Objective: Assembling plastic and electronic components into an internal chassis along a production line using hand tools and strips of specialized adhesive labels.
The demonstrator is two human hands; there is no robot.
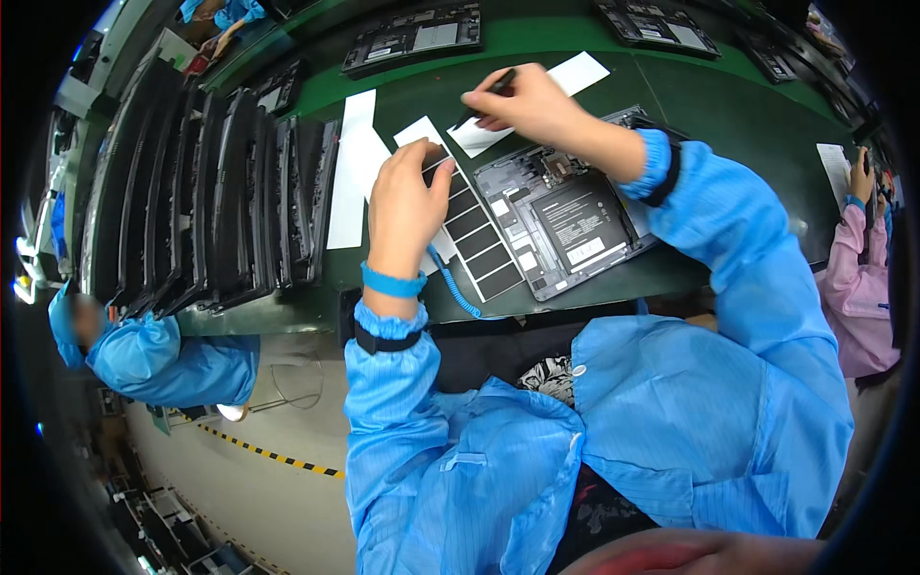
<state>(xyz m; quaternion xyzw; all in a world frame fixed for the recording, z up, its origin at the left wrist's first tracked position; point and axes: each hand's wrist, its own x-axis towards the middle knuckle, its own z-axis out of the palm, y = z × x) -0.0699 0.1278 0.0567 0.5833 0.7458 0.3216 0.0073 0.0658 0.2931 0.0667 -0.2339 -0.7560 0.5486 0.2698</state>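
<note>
My left hand [407, 206] is curled over the upper end of a white sheet with a column of black rectangular pads [470, 222]; its thumb and fingertips grip the sheet there. Around that wrist is a blue band with a coiled blue cord [452, 287]. My right hand [537, 103] is closed on a thin black pen-like tool [503, 80], its lower end above the white paper beside the pads. Just right of the sheet lies an opened laptop base [525, 259], with a black battery [583, 225] exposed. My right forearm passes over its far part.
A row of dark laptop parts [216, 192] stands upright at left. White paper strips [353, 177] lie beside them. More opened laptop bases [412, 36] sit along the far side of the green table [757, 163]. People work at left and right.
</note>
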